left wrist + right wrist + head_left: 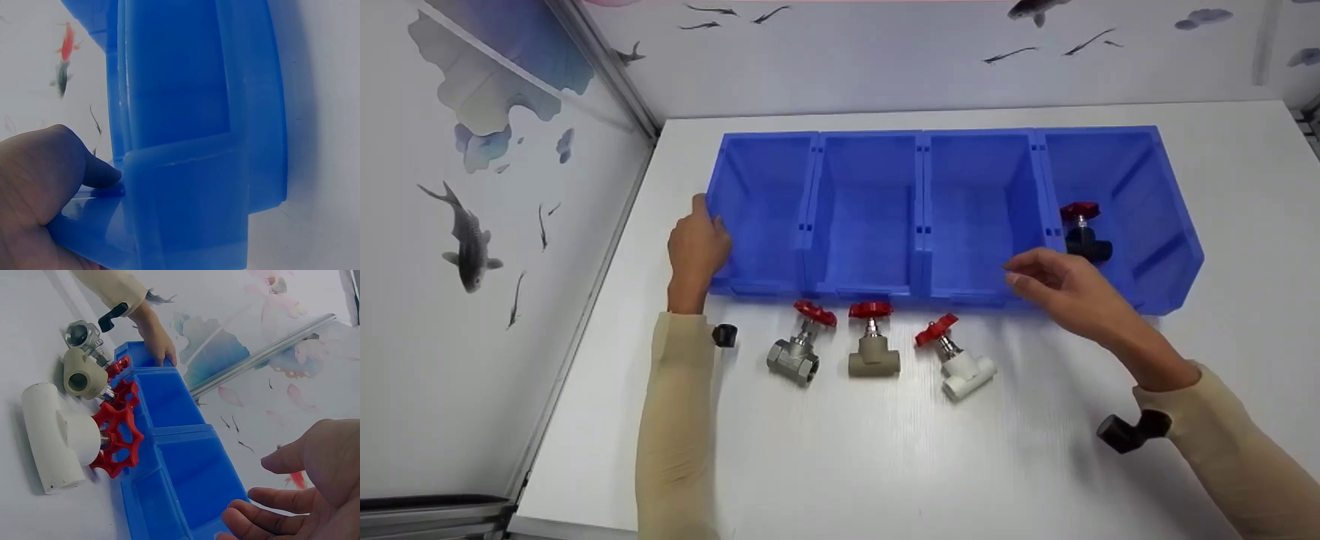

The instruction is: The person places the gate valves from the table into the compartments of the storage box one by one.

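Observation:
My left hand (697, 247) grips the outer side wall of the leftmost blue bin (765, 259), its thumb over the rim (126, 169) in the left wrist view. With fingers loosely bent and holding nothing, my right hand (1069, 292) hovers by the front of the two right-hand bins. Inside the rightmost bin (1174, 247) lies a black valve (1084, 244) with a red handwheel, partly hidden by a divider. In front of the bins lie a silver metal valve (793, 360), a tan valve (874, 356) and a white valve (964, 373), all with red handwheels.
Several blue bins stand side by side on the white table (840, 465). Behind them rises a white panel (885, 60) with painted fish, and another panel (457, 315) borders the left side. Each wrist carries a small black camera mount (1132, 431).

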`<action>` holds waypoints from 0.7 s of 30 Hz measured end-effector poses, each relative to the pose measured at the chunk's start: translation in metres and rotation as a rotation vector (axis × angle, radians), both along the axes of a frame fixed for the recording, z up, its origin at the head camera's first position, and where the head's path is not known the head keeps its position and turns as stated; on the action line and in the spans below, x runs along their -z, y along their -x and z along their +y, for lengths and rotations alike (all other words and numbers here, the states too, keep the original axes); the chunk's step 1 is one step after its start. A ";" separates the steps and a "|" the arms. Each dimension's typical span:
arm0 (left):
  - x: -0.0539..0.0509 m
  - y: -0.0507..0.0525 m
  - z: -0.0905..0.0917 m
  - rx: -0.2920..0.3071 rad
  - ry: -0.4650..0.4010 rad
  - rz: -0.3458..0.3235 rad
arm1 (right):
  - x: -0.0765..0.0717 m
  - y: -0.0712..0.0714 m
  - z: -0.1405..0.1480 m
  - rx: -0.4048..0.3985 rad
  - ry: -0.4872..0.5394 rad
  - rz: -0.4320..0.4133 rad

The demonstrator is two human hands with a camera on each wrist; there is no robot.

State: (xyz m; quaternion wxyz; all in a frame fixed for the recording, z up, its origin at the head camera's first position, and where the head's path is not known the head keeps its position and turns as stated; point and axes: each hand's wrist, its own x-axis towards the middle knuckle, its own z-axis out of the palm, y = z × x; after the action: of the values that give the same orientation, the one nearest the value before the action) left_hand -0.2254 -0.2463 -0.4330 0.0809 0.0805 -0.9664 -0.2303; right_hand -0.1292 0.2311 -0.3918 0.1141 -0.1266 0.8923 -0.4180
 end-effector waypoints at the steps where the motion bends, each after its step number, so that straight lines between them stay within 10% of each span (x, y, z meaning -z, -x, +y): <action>1: 0.000 0.000 0.000 0.000 0.000 -0.001 | 0.001 0.000 -0.001 -0.007 0.003 -0.011; 21: -0.002 -0.001 0.001 0.001 0.007 0.009 | 0.031 -0.005 -0.014 -0.119 0.076 -0.201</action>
State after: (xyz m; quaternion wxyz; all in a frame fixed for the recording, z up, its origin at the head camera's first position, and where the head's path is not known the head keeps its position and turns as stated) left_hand -0.2240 -0.2457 -0.4314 0.0854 0.0788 -0.9669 -0.2271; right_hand -0.1238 0.2170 -0.4224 0.2225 -0.1411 0.8510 -0.4544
